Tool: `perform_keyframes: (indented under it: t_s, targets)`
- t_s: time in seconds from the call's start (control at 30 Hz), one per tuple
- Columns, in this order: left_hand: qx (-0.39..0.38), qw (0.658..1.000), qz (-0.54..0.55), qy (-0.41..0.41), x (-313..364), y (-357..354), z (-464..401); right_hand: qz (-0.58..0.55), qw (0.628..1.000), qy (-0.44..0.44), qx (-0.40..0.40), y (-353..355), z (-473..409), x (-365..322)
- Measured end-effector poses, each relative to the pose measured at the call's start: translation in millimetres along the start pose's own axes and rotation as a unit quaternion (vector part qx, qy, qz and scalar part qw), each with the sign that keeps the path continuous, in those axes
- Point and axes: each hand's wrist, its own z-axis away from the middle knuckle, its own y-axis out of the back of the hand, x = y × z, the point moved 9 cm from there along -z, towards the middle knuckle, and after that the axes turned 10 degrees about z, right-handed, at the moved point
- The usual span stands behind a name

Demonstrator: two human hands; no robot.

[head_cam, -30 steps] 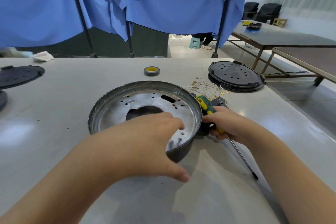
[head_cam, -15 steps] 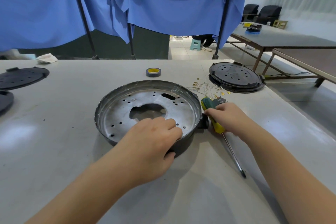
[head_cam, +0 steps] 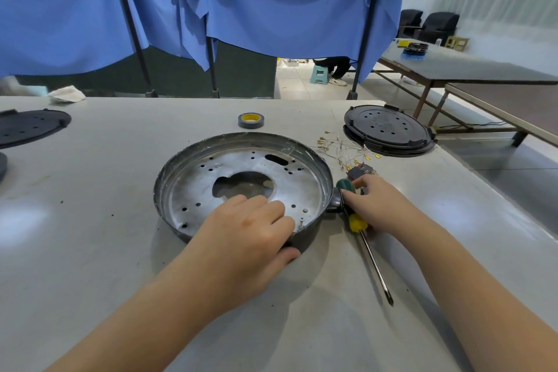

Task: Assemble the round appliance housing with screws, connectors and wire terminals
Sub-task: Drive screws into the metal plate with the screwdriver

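One metal housing (head_cam: 241, 178) sits at the centre of the frame on the grey table (head_cam: 90, 251), open side up, and a small screw (head_cam: 301, 222) stands upright near its lower right rim. Your left hand (head_cam: 241, 248) grips that near rim, fingers curled over the edge onto the plate and thumb pressed against the outer wall. Your right hand (head_cam: 377, 205), at centre right, rests on the green-and-yellow screwdriver (head_cam: 356, 220); its fingers are bent over the handle, but whether they have closed round it I cannot tell.

Your main risk is that loose screw: it looks unseated, so a nudge from your left knuckles or a jolt to the housing could tip it and send it through one of the plate's many holes or the large central opening. The screwdriver's shaft points toward the lower right of the frame, away from the work, so swinging it round to the screw could sweep the tip past your left hand. If your grip on the rim slackens while you drive, the housing may spin or slide on the smooth table.

Just above your right hand lie a small connector (head_cam: 360, 170) and a tangle of thin wires with brass terminals (head_cam: 341, 151); lifting the tool carelessly could snag them and drag them off toward the black lid (head_cam: 389, 130) in the upper right. The tape roll (head_cam: 251, 120) at upper centre sits well apart.
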Motion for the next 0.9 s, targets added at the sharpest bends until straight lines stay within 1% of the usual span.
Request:
perform_keyframes:
  t_s: [0.2, 0.33, 0.4, 0.43, 0.5, 0.53, 0.57, 0.6, 0.67, 0.7, 0.77, 0.9]
  targets:
    - [0.034, 0.999, 0.014, 0.018, -7.7, 7.6, 6.9, 0.031, 0.999, 0.009, 0.003, 2.5, 2.6, -0.4]
    - [0.051, 0.998, 0.022, 0.011, -4.9, 8.4, 6.7, 0.066, 0.998, 0.008, 0.005, 8.1, 7.6, -3.3]
    - [0.058, 0.998, 0.017, 0.004, -3.1, 8.0, 6.9, 0.064, 0.997, 0.007, 0.048, 26.3, 13.1, -6.9]
    - [0.059, 0.998, 0.014, 0.002, -2.6, 7.3, 7.2, 0.038, 0.996, 0.014, 0.083, 41.2, 18.3, -12.6]
    - [0.056, 0.998, 0.011, 0.001, -1.8, 5.1, 7.3, -0.032, 0.986, 0.076, 0.145, 73.7, 33.3, -36.8]
    - [0.055, 0.998, 0.012, 0.002, -1.7, 4.6, 7.0, -0.045, 0.981, 0.126, 0.143, 84.7, 41.8, -55.1]
    - [0.056, 0.998, 0.015, 0.003, -1.9, 4.6, 6.8, -0.038, 0.977, 0.178, 0.115, 88.7, 50.9, -75.7]
    - [0.059, 0.998, 0.019, 0.003, -2.3, 5.4, 6.6, -0.012, 0.973, 0.221, 0.066, 85.8, 60.0, -95.9]
    - [0.060, 0.998, 0.032, 0.003, -3.0, 6.6, 7.0, 0.085, 0.957, 0.275, -0.030, 67.3, 75.1, -125.6]
    - [0.059, 0.997, 0.039, 0.002, -3.3, 6.8, 7.6, 0.143, 0.942, 0.296, -0.058, 57.3, 80.0, -135.6]
    - [0.054, 0.997, 0.048, 0.001, -3.5, 6.4, 9.1, 0.231, 0.915, 0.318, -0.091, 41.6, 85.7, -147.7]
    - [0.047, 0.997, 0.055, 0.005, -4.5, 5.8, 9.7, 0.297, 0.892, 0.311, -0.140, 31.1, 84.5, -153.9]
